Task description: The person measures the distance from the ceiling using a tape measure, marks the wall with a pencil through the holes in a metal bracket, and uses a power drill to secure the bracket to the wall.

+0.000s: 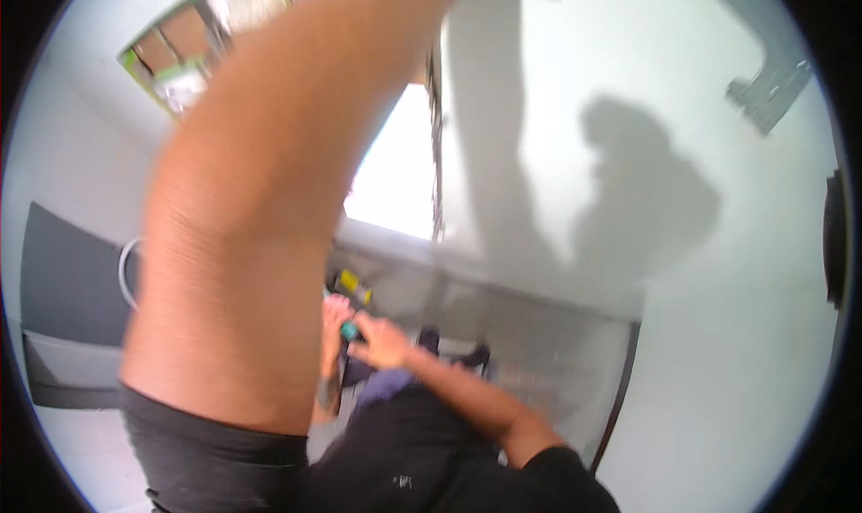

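Observation:
Low in the middle, in front of my black shirt (422, 450), my two hands are close together and slightly blurred. My left hand (332, 320) is closed around a small teal thing (348, 332), whose kind is too smeared to make out. From the right, my right hand (384, 343) reaches over to the teal thing, fingers stretched out and apart. A large bare arm (242, 235) with a dark sleeve, seemingly another person's, rises across the left side and hides part of my left forearm. Its hand is out of the picture at the top.
A yellow and black thing (355, 286) is beyond my hands on the grey floor (539, 351). Shelving with boxes (184, 37) is at upper left, a grey panel (72, 280) at far left. A white wall (745, 244) with shadows fills the right, with a grey bracket-like fixture (769, 96).

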The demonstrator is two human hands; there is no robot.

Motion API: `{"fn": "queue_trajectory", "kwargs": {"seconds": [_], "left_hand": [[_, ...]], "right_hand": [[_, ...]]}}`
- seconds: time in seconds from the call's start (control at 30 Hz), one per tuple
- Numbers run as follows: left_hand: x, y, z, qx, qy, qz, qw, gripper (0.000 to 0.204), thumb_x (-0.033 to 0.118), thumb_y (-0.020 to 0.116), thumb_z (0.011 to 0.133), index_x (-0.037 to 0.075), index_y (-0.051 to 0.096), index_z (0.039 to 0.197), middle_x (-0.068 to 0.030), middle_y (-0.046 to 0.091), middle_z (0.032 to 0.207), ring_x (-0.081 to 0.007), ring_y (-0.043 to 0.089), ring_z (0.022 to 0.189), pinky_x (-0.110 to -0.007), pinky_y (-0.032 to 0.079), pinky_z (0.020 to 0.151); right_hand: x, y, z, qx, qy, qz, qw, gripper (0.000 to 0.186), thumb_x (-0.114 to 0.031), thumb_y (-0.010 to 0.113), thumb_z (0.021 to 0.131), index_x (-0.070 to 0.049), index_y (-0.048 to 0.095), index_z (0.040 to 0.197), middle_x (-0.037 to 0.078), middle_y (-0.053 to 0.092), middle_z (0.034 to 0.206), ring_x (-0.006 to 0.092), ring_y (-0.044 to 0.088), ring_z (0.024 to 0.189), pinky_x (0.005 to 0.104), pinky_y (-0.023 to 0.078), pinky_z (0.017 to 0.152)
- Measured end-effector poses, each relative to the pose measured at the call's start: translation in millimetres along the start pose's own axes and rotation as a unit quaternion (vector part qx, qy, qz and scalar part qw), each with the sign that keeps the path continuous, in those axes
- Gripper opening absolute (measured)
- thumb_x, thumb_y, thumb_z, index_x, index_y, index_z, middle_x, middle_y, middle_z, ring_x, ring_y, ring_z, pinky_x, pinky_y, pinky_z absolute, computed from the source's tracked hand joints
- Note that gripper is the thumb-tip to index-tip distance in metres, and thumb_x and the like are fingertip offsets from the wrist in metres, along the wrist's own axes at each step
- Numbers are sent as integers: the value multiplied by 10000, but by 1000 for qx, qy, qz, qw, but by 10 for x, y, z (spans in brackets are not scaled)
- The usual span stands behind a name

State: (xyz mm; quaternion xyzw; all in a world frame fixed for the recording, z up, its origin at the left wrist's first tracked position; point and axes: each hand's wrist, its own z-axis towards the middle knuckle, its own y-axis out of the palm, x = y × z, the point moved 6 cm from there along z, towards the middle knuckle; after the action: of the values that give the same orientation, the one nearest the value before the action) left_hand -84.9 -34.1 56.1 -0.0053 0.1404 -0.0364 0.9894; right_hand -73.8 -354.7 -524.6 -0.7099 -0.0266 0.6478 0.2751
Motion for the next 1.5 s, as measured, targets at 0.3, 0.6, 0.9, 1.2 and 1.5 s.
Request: {"fn": "queue_trajectory", "kwargs": {"seconds": [0.3, 0.6, 0.9, 1.2, 1.5], "left_hand": [[-118, 191, -24, 6, -6, -37, 999, 511, 271, 643, 953, 184, 598, 1454, -118, 422, 1650, -334, 288, 1596, -604, 188, 1301], [-145, 115, -25, 13, -22, -68, 997, 467, 271, 645, 965, 185, 636, 1425, -90, 448, 1646, -292, 324, 1587, -574, 195, 1319], [-160, 100, -36, 9, -21, -79, 997, 433, 287, 630, 996, 179, 646, 1414, -77, 477, 1630, -279, 337, 1580, -555, 197, 1322], [-185, 72, -23, 10, -22, -85, 996, 415, 272, 629, 1005, 170, 652, 1406, -82, 474, 1636, -279, 336, 1583, -551, 194, 1325], [-192, -21, 25, 2, -29, -116, 993, 397, 261, 629, 1008, 135, 663, 1383, -107, 490, 1614, -296, 338, 1580, -557, 194, 1320]], "right_hand": [[761, -617, -299, -11, 101, 21, 995, 725, -441, 787, 950, -28, 549, 1495, 212, 649, 1423, 354, 624, 1331, 439, 502, 1110], [1580, -1692, -2619, 318, 388, 51, 864, 507, -314, 831, 952, -22, 683, 1339, 146, 750, 1225, 247, 720, 1114, 395, 580, 957], [113, -3040, -2811, 437, 342, -119, 823, 379, -251, 809, 964, -56, 708, 1273, 96, 776, 1123, 193, 744, 988, 351, 583, 901], [-1667, -3735, -1726, 468, 199, -135, 850, 368, -193, 771, 994, -41, 682, 1317, 107, 754, 1225, 204, 733, 1033, 343, 582, 907], [-1117, -3186, -1627, 328, 287, -86, 896, 402, -212, 761, 1018, -30, 659, 1362, 104, 740, 1294, 214, 714, 1173, 355, 544, 1063]]}}
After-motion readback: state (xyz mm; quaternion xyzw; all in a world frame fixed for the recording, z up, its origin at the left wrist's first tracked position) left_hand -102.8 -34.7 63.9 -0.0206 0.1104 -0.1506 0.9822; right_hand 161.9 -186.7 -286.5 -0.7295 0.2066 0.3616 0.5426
